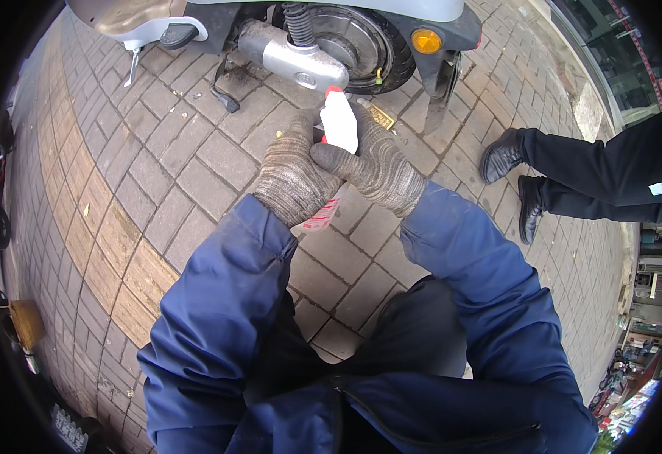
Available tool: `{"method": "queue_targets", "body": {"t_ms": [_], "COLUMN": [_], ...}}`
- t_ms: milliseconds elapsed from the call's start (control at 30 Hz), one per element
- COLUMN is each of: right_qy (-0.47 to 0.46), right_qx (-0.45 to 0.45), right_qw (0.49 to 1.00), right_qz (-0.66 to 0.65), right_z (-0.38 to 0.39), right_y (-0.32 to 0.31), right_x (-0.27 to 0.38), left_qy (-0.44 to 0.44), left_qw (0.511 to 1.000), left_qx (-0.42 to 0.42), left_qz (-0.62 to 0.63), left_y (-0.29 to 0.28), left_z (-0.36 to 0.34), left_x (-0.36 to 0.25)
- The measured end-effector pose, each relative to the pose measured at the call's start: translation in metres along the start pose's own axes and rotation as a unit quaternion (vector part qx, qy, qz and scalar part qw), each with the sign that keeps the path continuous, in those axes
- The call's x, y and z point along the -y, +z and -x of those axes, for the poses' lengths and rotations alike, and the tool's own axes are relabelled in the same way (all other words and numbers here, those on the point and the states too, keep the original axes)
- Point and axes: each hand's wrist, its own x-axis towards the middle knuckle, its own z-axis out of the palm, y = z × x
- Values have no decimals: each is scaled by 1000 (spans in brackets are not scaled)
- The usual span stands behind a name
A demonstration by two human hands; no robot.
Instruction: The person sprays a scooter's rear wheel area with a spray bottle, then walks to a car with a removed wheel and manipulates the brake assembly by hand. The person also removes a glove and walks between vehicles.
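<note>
Both my hands, in grey-brown striped knit work gloves, are closed around a spray bottle (pixel 340 125) in front of me. Its white head with red parts points up between my fingers, and part of its body with red markings shows below my wrists. My left hand (pixel 291 168) wraps the bottle from the left. From the right, my right hand (pixel 381 163) grips it with the thumb lying across just under the head. My fingers hide most of the bottle's middle. Just beyond stands a scooter (pixel 300 64), its rear wheel (pixel 399 64) facing me.
A kickstand (pixel 132 68) hangs at the scooter's left, and a dark pedal-like part (pixel 226 98) sits low near the wheel. A small yellow packet (pixel 380 115) lies on the brick paving (pixel 202 166). At the right stands another person in black trousers (pixel 588 163) and black shoes (pixel 501 155).
</note>
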Motion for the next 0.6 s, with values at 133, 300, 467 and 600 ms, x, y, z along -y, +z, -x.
{"method": "queue_targets", "body": {"t_ms": [133, 300, 467, 600], "right_qy": [26, 3, 14, 141], "right_qx": [54, 67, 100, 36], "right_qw": [998, 995, 993, 989], "right_qz": [-25, -69, -66, -9], "right_z": [3, 3, 0, -1], "right_y": [-4, -4, -21, -38], "right_x": [2, -2, -10, -14], "left_qy": [7, 40, 42, 15], "left_qw": [1000, 995, 997, 999], "left_qx": [7, 0, -8, -42], "left_qz": [26, 89, 68, -19], "left_y": [-1, -3, -11, -16], "left_z": [-2, 0, 3, 6], "left_x": [7, 0, -12, -17]}}
